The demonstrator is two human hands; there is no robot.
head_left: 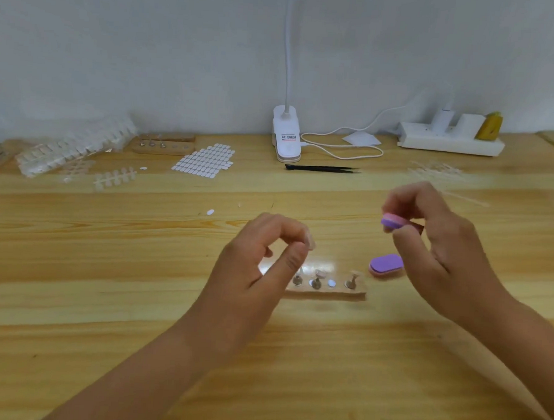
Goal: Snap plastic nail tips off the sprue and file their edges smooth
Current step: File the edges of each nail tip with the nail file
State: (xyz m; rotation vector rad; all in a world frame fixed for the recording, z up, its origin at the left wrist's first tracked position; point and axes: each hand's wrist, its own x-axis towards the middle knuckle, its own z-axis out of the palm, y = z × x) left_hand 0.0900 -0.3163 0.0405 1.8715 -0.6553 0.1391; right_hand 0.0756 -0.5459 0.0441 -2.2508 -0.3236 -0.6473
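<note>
Just above the pale wooden surface point(136, 298), a person's right hand point(443, 250) grips a small purple-and-pink file block point(394, 220) while the left hand point(250, 266) pinches a nail tip point(310, 243) between thumb and forefinger. The thin tip is likely light, slick and springy, best held by its sides.

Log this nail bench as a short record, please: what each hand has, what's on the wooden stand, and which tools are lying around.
left hand: pinches a pale nail tip between thumb and forefinger
right hand: holds a purple and pink buffer block
spare buffer: lies on the table, right of the stand
wooden stand: metal pegs, some carrying tips
tweezers: black, lying in front of the clip lamp
sprues: far left, tips attached
</note>
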